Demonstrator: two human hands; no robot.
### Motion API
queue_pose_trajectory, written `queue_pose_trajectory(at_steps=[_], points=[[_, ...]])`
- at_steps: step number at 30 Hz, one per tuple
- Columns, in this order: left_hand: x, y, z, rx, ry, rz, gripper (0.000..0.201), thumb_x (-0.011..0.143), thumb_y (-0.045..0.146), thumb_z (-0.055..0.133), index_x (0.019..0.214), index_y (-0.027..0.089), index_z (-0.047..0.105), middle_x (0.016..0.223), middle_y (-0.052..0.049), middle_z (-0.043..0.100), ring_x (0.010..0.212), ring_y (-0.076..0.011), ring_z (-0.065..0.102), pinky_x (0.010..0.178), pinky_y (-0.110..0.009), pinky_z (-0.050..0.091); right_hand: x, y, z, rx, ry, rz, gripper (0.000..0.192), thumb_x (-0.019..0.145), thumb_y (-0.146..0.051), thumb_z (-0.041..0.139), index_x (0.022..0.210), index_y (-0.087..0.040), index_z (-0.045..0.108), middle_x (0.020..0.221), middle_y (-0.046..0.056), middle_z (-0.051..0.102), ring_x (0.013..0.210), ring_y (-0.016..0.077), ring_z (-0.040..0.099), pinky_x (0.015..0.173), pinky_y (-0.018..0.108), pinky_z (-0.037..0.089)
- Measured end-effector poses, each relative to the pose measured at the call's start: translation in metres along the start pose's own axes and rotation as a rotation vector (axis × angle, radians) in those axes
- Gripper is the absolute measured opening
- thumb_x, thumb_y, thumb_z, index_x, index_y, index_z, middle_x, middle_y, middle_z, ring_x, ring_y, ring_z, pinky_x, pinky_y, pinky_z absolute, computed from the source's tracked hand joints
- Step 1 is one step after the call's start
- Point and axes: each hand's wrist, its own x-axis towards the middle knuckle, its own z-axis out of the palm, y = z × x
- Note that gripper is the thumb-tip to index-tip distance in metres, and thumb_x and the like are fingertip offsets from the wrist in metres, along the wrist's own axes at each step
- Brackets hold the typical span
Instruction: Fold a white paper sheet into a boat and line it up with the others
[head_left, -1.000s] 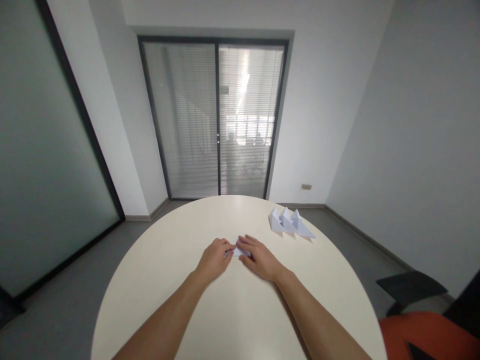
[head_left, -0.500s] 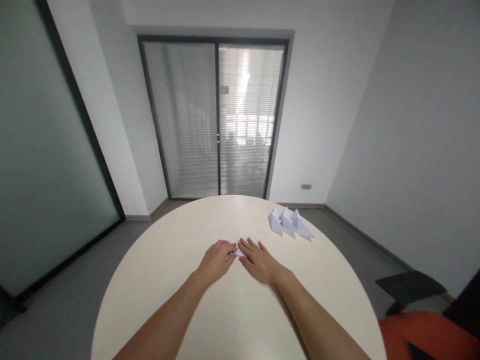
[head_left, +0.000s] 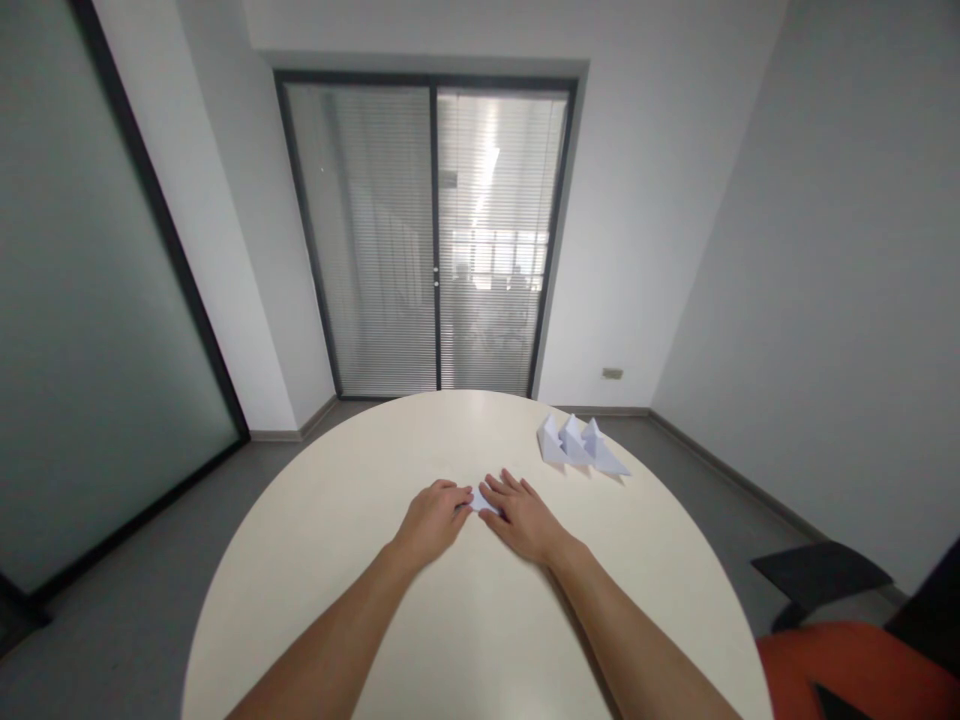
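Observation:
A small folded piece of white paper [head_left: 475, 500] lies on the round cream table [head_left: 360, 520], mostly covered by both hands. My left hand [head_left: 431, 518] rests on its left part with fingers curled down onto it. My right hand [head_left: 521, 518] lies flat over its right part, fingers spread and pointing away from me. Only a sliver of the paper shows between the two hands.
Three folded white paper shapes [head_left: 579, 446] stand in a row near the table's far right edge. A glass door with blinds [head_left: 431, 240] is behind the table. An orange seat [head_left: 855, 668] and a dark chair part [head_left: 821, 572] sit at the lower right.
My right hand has slid a little forward and to the right over the paper, its fingers spreading flatter. The left hand has hardly moved.

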Motion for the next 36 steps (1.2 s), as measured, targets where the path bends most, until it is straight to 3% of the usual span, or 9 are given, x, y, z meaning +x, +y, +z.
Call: queue_pose_trajectory(at_steps=[8,20,36], points=[[-0.001,0.000,0.001,0.060,0.030,-0.012,0.027,0.094,0.024,0.055,0.115,0.024,0.072,0.118,-0.004,0.071,0.109,-0.0210,0.060,0.094,-0.032,0.047,0.004,0.003,-0.003,-0.004,0.114,-0.117,0.038,0.099,-0.041,0.046,0.125,-0.024,0.068,0.136,0.010,0.062,0.125,0.0257,0.055,0.106,0.042,0.040],[0.000,0.000,-0.001,0.056,0.008,-0.010,0.025,0.095,0.025,0.054,0.111,0.025,0.074,0.120,-0.003,0.071,0.108,-0.0211,0.060,0.095,-0.034,0.047,0.004,0.007,-0.009,0.022,0.119,-0.108,0.034,0.097,-0.044,0.051,0.114,-0.027,0.074,0.122,0.007,0.071,0.115,0.0249,0.061,0.096,0.037,0.044],[0.000,-0.002,0.001,0.043,0.024,-0.021,0.023,0.095,0.024,0.055,0.111,0.025,0.072,0.113,-0.004,0.072,0.107,-0.0204,0.060,0.092,-0.032,0.047,0.002,0.004,-0.012,0.020,0.120,-0.082,0.030,0.096,-0.038,0.052,0.113,-0.028,0.074,0.120,0.003,0.072,0.109,0.0243,0.062,0.091,0.034,0.048]])
